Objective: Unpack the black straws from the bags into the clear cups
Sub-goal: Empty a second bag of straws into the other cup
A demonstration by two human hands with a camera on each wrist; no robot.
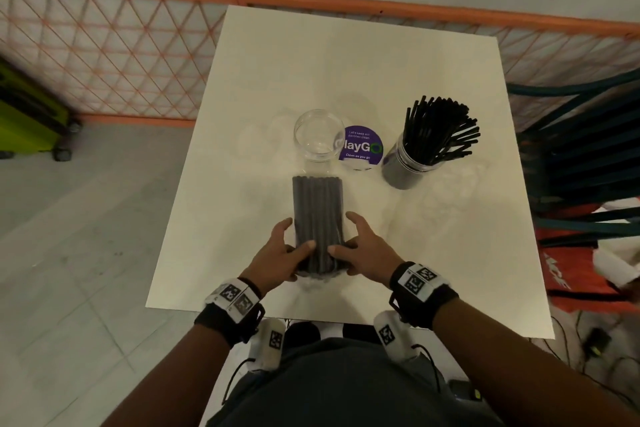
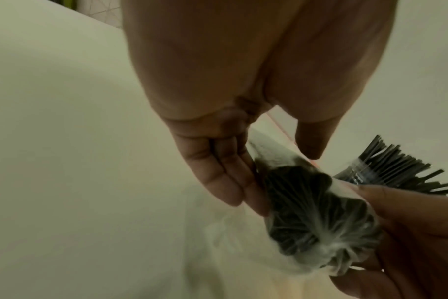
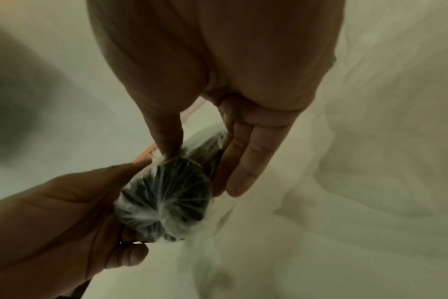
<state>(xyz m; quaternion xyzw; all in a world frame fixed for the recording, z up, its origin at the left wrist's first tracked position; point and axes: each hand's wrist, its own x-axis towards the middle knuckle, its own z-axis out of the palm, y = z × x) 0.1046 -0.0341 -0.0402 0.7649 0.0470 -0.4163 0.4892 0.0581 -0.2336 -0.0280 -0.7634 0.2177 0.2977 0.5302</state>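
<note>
A clear plastic bag packed with black straws (image 1: 318, 215) points away from me above the near middle of the white table (image 1: 346, 55). My left hand (image 1: 296, 234) and right hand (image 1: 343, 232) hold its near, gathered end from either side, thumbs on top. The left wrist view shows the bag (image 2: 307, 212) against the left hand's fingers (image 2: 225, 182). In the right wrist view the right hand's thumb (image 3: 166, 141) presses the bag (image 3: 166, 198). Just beyond the bag's far end stands an empty clear cup (image 1: 318, 135). A second clear cup (image 1: 408, 166) at the right holds loose black straws (image 1: 440, 128).
A round purple sticker (image 1: 363, 147) lies between the two cups. Thin crumpled clear plastic (image 3: 358, 161) lies on the table to the right of my hands. Dark chairs (image 1: 588, 149) and an orange bag (image 1: 571, 263) stand at the right, an orange lattice fence (image 1: 104, 62) behind.
</note>
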